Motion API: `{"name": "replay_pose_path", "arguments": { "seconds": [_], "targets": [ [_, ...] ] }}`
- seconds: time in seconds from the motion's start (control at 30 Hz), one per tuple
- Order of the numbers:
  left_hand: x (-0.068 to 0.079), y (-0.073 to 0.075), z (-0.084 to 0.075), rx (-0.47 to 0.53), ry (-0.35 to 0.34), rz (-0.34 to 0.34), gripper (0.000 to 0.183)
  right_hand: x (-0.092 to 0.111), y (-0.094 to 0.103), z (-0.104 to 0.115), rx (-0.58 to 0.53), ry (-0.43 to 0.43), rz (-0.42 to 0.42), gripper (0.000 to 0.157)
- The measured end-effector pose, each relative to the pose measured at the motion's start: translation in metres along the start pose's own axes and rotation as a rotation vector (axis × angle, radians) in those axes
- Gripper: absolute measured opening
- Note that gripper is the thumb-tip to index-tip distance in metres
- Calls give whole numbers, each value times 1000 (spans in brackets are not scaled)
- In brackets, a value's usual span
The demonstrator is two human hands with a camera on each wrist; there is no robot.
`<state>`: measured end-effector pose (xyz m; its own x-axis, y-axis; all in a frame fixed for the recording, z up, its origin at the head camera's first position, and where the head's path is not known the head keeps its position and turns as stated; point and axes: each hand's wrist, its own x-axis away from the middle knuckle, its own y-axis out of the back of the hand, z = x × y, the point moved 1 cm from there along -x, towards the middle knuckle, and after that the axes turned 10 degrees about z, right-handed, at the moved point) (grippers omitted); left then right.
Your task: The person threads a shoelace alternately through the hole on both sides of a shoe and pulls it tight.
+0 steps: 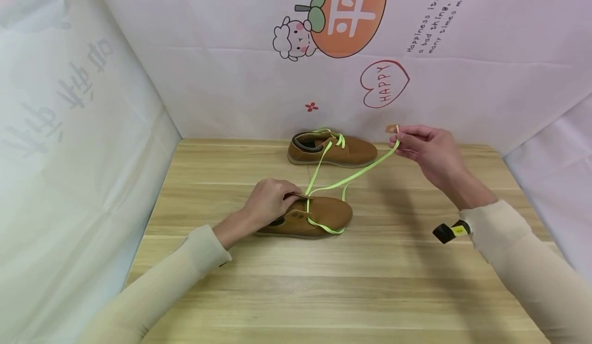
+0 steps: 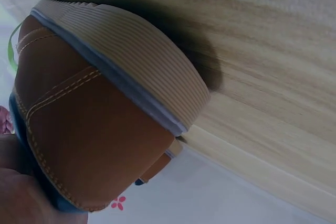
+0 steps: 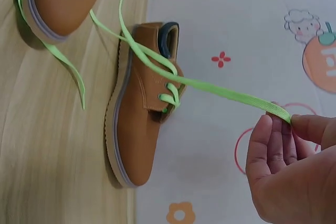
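A brown shoe [image 1: 330,210] lies toe to the right on the table, partly threaded with a yellow-green shoelace [image 1: 356,176]. My left hand [image 1: 270,200] grips the upper edge of its opening, thumb and fingers at the far eyelet flap, and covers part of the collar. The left wrist view has this shoe's brown side and ribbed sole [image 2: 142,61] up close. Raised to the right, my right hand [image 1: 430,151] pinches one lace end between thumb and fingers. That lace runs slanting up from the eyelets; another stretch hangs over the shoe's near side.
A second brown shoe [image 1: 361,151], with lace through its eyelets, stands behind, close to the printed back wall [image 1: 231,87]. White sheeting [image 1: 69,128] borders the wooden table [image 1: 277,292] on the left and right.
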<state>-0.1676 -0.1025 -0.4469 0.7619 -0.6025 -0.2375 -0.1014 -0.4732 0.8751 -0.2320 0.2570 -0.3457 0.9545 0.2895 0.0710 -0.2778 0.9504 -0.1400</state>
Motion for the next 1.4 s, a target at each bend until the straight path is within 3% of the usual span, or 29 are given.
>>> {"name": "replay_pose_path", "arguments": {
  "seconds": [0.27, 0.4, 0.5, 0.63, 0.8, 1.03, 1.23, 1.4],
  "targets": [
    [13, 12, -1, 28, -29, -136, 12, 6, -15, -3, 60, 11, 20, 11],
    [18, 16, -6, 63, -48, -161, 8, 9, -19, -6, 97, 4, 28, 13],
    [23, 15, -11, 79, -24, -129, 3, 12, -24, -7, 92, -5, 38, 14],
    [27, 12, -17, 108, 47, -35, 8, 18, -32, -9, 89, -10, 74, 15],
    [29, 8, -21, 189, 135, 61, 11, 25, -43, -12, 189, -14, 124, 15],
    [30, 4, -22, 278, 193, 88, 8, 32, -57, -20, 361, -77, 151, 30],
    [30, 3, -20, 296, 214, 95, 9, 34, -64, -30, 338, -89, 176, 17],
    [30, 3, -21, 293, 212, 96, 9, 37, -72, -40, 373, -91, 205, 18]
  ]
}}
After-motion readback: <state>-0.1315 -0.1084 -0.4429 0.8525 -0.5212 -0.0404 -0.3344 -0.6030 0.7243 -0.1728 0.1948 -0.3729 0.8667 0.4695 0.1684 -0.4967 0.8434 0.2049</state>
